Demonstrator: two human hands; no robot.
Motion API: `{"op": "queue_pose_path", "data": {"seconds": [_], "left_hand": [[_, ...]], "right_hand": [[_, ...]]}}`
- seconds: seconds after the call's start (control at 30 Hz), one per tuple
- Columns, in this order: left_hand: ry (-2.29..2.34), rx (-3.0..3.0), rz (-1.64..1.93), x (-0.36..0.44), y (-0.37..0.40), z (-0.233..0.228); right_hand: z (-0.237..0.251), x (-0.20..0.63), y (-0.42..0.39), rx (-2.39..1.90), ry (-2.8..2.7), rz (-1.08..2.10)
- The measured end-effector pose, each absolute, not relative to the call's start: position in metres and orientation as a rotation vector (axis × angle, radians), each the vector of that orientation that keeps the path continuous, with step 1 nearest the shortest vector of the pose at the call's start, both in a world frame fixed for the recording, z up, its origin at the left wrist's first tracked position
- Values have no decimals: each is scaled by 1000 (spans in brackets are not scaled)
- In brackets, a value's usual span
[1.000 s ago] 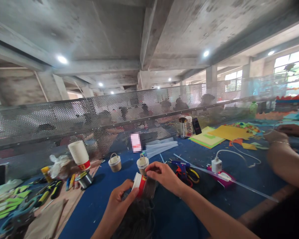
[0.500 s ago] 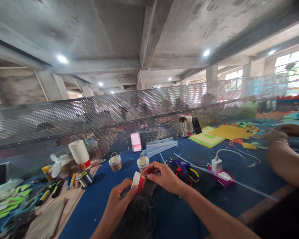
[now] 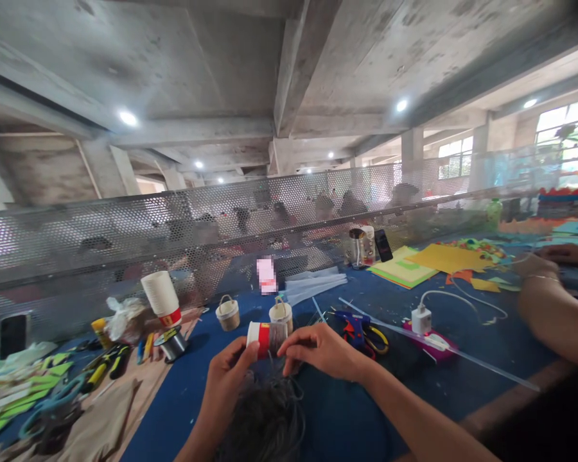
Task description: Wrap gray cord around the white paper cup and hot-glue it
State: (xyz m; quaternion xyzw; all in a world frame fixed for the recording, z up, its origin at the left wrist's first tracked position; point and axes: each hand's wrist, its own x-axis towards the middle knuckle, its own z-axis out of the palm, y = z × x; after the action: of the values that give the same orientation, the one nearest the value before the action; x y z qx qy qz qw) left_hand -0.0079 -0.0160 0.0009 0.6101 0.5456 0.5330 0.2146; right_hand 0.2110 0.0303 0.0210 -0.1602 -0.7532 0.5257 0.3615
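Note:
My left hand (image 3: 227, 377) holds a paper cup (image 3: 266, 337) on its side, white rim to the left, red band, grey cord wound around its body. My right hand (image 3: 318, 350) pinches the grey cord at the cup's right end. A loose heap of grey cord (image 3: 264, 420) lies on the blue table cover (image 3: 347, 410) just under both hands. Two small cup baskets with handles (image 3: 227, 314) (image 3: 281, 312) stand right behind the held cup.
A stack of paper cups (image 3: 161, 298), wire spool (image 3: 172, 344), pliers and scissors lie at left. A blue glue gun (image 3: 354, 323), white charger (image 3: 420, 319) and clear sticks sit at right. Another person's arm (image 3: 553, 314) rests far right. Perforated metal screen (image 3: 221, 224) behind.
The cup has risen a little and turned more level. My right hand slid from on top of the cup to its right end. The view shifted slightly.

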Motion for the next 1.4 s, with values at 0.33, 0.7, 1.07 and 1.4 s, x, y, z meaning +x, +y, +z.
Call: {"op": "queue_pose_path", "data": {"seconds": [0.33, 0.7, 1.07, 1.4], "left_hand": [[1485, 1571, 1631, -13, -13, -4], [1513, 1651, 1590, -15, -7, -7], [1593, 1645, 1555, -16, -11, -3], [1557, 1687, 1624, -13, -10, -1]], "right_hand": [[-3, 302, 48, -999, -1719, 472], [-34, 343, 45, -1749, -1857, 280], [-20, 304, 86, -2009, -1812, 326], [-30, 310, 77, -1845, -1578, 436]]}}
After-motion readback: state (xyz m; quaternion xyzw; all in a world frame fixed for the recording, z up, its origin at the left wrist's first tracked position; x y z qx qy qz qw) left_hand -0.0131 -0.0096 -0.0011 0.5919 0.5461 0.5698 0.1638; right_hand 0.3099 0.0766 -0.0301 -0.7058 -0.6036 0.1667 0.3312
